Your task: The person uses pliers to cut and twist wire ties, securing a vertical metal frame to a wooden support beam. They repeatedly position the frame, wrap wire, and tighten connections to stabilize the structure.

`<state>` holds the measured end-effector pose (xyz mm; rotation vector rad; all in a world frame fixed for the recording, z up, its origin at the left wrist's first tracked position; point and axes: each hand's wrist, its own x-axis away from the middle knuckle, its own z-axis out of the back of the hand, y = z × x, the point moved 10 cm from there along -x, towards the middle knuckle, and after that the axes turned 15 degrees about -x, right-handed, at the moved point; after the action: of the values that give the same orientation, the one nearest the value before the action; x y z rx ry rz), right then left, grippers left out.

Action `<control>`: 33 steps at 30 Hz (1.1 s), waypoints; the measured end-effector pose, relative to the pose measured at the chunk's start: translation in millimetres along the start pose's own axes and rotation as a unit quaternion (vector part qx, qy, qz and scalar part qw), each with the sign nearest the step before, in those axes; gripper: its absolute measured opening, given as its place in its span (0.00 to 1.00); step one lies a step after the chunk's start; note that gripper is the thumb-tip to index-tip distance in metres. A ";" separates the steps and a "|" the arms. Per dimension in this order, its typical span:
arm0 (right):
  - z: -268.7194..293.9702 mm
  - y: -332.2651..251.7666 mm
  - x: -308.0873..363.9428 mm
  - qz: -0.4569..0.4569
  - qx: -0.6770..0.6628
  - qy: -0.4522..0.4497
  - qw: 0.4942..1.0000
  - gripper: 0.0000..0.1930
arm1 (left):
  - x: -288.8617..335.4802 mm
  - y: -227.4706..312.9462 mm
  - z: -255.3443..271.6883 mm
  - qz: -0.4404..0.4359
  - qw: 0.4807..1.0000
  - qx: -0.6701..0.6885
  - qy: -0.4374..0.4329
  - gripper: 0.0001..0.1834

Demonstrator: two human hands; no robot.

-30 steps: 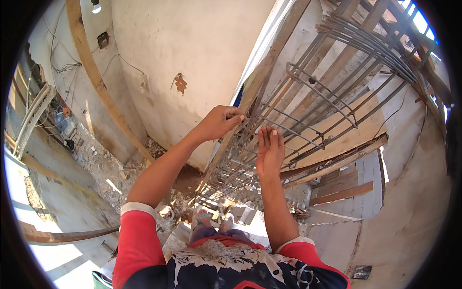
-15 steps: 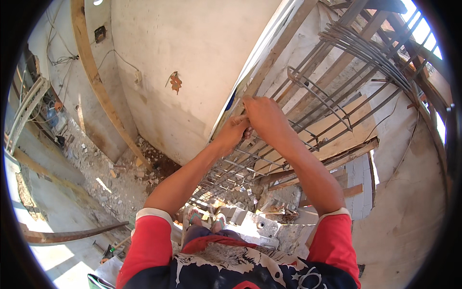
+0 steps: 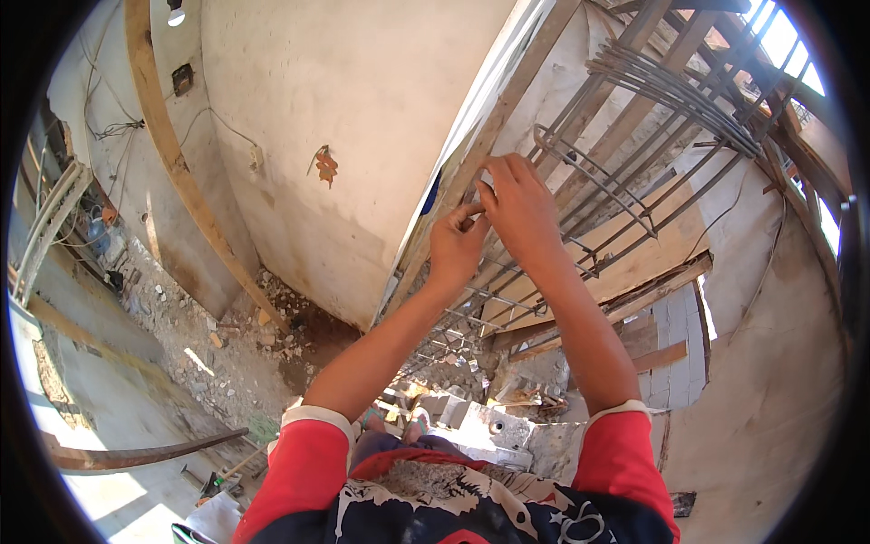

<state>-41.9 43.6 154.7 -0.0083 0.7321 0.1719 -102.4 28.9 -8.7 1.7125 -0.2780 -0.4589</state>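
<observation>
Both hands have risen along the rebar cage (image 3: 580, 227); the left hand (image 3: 456, 247) and right hand (image 3: 521, 210) are pinching closed together at a bar whose long axis is running upward-right.

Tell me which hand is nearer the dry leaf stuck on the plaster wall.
Left. The left hand is at the rebar cage, on the side towards the leaf. The right hand is beside it, further from the wall and the leaf.

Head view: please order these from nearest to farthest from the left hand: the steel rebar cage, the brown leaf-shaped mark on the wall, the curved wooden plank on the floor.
1. Steel rebar cage, touching the left hand.
2. Brown leaf-shaped mark, upper left.
3. Curved wooden plank, far lower left.
</observation>
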 end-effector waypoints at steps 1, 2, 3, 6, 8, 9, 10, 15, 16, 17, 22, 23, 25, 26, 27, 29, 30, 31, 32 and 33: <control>16.0 1.0 12.6 -0.022 -0.059 0.057 0.996 0.09 | -0.3 2.9 4.7 -0.007 0.999 -0.032 -0.001 0.15; 17.1 18.0 29.1 -0.099 -0.105 0.064 0.987 0.10 | -2.4 5.3 8.9 -0.014 0.998 -0.063 -0.001 0.16; 16.5 39.5 52.4 -0.179 -0.145 0.070 0.971 0.10 | -5.2 10.6 7.2 -0.033 0.996 -0.086 -0.007 0.16; -21.5 95.7 94.4 -0.330 -0.298 0.076 0.892 0.14 | -4.9 21.8 3.0 -0.061 0.984 -0.156 -0.059 0.16; -30.5 100.6 85.0 -0.399 -0.427 0.080 0.808 0.17 | -8.9 31.9 5.2 -0.044 0.979 -0.166 -0.105 0.16; -37.3 104.7 81.2 -0.401 -0.448 0.063 0.797 0.16 | -9.4 36.3 5.8 -0.045 0.975 -0.183 -0.113 0.16; -44.8 110.5 80.5 -0.402 -0.468 0.046 0.786 0.15 | -9.5 39.9 5.2 -0.046 0.971 -0.201 -0.122 0.17; -16.3 82.9 82.9 -0.323 -0.269 0.075 0.904 0.09 | -8.7 44.7 8.5 -0.066 0.957 -0.260 -0.108 0.16; -11.2 69.6 88.2 -0.275 -0.215 0.095 0.932 0.08 | -7.4 49.6 9.8 -0.072 0.957 -0.262 -0.099 0.16; -7.0 54.9 90.7 -0.226 -0.159 0.115 0.954 0.07 | -6.1 53.9 11.2 -0.079 0.957 -0.263 -0.089 0.15; -26.8 25.8 108.8 -0.316 -0.254 0.198 0.893 0.06 | -11.3 61.6 17.1 -0.106 0.920 -0.366 -0.092 0.13; -34.6 28.2 115.6 -0.367 -0.309 0.217 0.851 0.06 | -9.3 63.1 18.5 -0.099 0.915 -0.377 -0.100 0.12; -32.3 22.1 123.6 -0.337 -0.281 0.278 0.855 0.07 | -4.3 70.2 15.5 -0.108 0.901 -0.398 -0.135 0.14; -28.8 16.8 129.3 -0.318 -0.264 0.308 0.857 0.07 | -0.7 72.1 14.7 -0.124 0.894 -0.405 -0.148 0.15; -25.0 11.7 132.1 -0.297 -0.247 0.338 0.858 0.07 | 1.3 74.4 13.7 -0.141 0.886 -0.412 -0.160 0.16; -36.5 21.9 139.9 -0.351 -0.304 0.359 0.810 0.08 | 3.2 83.1 7.8 -0.206 0.848 -0.458 -0.168 0.15; -43.1 25.4 142.6 -0.375 -0.332 0.368 0.783 0.08 | 3.4 87.1 5.7 -0.238 0.827 -0.479 -0.169 0.15; -52.1 27.8 144.9 -0.391 -0.380 0.373 0.751 0.08 | 1.1 88.6 4.7 -0.263 0.805 -0.505 -0.165 0.15; -62.0 29.3 146.8 -0.405 -0.426 0.377 0.716 0.08 | -1.5 90.6 3.6 -0.287 0.782 -0.529 -0.161 0.15; -71.2 32.5 151.7 -0.419 -0.467 0.380 0.679 0.08 | 2.5 97.0 -1.8 -0.312 0.758 -0.550 -0.159 0.15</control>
<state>16.4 94.1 2.5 -1.4785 1.3267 -0.3987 -92.6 10.7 86.1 0.4893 0.3245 -1.1389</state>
